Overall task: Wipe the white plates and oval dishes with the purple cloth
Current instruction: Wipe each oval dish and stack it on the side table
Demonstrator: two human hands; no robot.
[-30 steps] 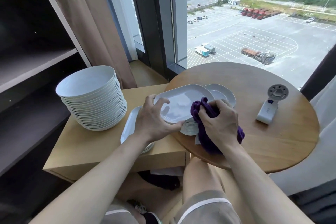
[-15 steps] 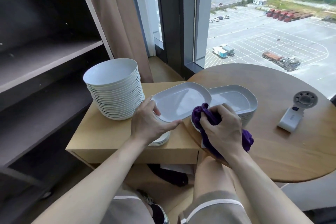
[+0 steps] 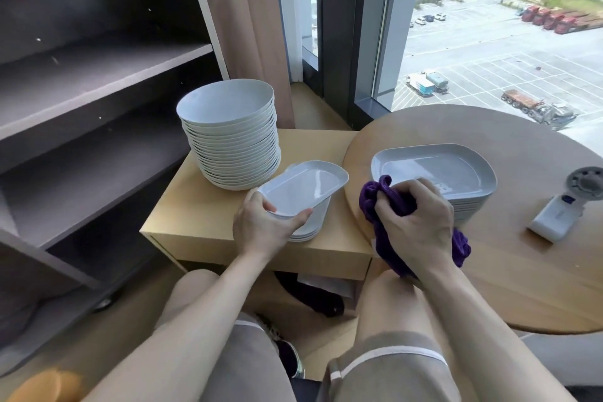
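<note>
Oval dish (image 3: 303, 188) clamped by fingers (image 3: 301, 216) of left hand (image 3: 264, 227) at tabletop (image 3: 202, 215) near edge, plate stack (image 3: 231, 147) behind; right hand (image 3: 414, 222) clenches purple cloth (image 3: 372, 202)

I see the square bench (image 3: 195, 219) carrying a plate stack (image 3: 233, 147) and a short dish stack (image 3: 318, 222); the round bench (image 3: 522, 287) holds a taller dish stack (image 3: 456, 173) (near its edge) and a white device (image 3: 554, 219)

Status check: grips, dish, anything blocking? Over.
Left grip holds white oval dish over small dish stack on light wooden cabinet. Right grip clutches purple cloth, clear of dish. Path unobstructed.
</note>
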